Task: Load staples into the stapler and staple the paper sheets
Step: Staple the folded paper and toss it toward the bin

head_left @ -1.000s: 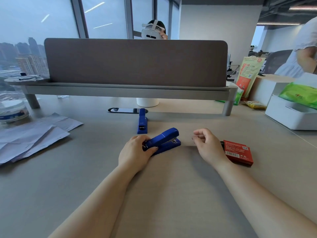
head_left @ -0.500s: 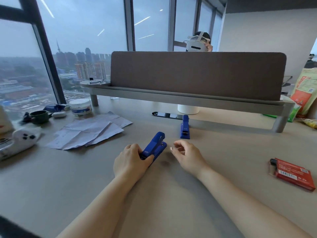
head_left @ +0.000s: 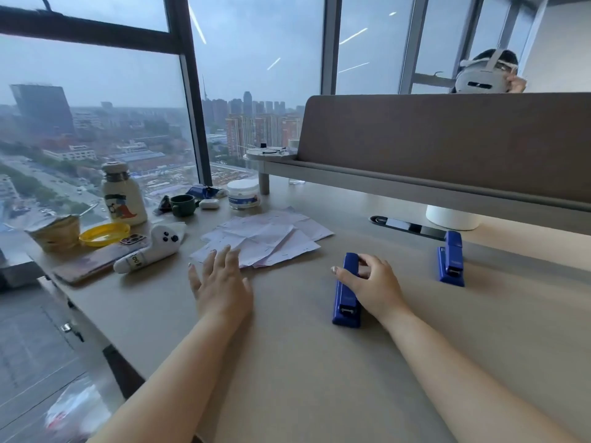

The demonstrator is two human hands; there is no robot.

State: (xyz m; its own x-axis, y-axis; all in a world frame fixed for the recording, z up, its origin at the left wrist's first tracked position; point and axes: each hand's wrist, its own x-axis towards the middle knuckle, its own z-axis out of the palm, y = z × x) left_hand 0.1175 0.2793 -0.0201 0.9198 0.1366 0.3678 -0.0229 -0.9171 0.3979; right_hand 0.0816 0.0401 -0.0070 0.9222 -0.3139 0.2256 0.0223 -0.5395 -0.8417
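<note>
Left hand spread flat, empty, fingertips at the near edge of the paper sheets. Right hand loosely wrapped on the blue stapler, right of the sheets, long axis toward the person.

A pale wood-grain table runs along floor-to-ceiling windows with dark frames — beyond them, a hazy grey city skyline. A brown fabric divider stands across the table's far side.
</note>
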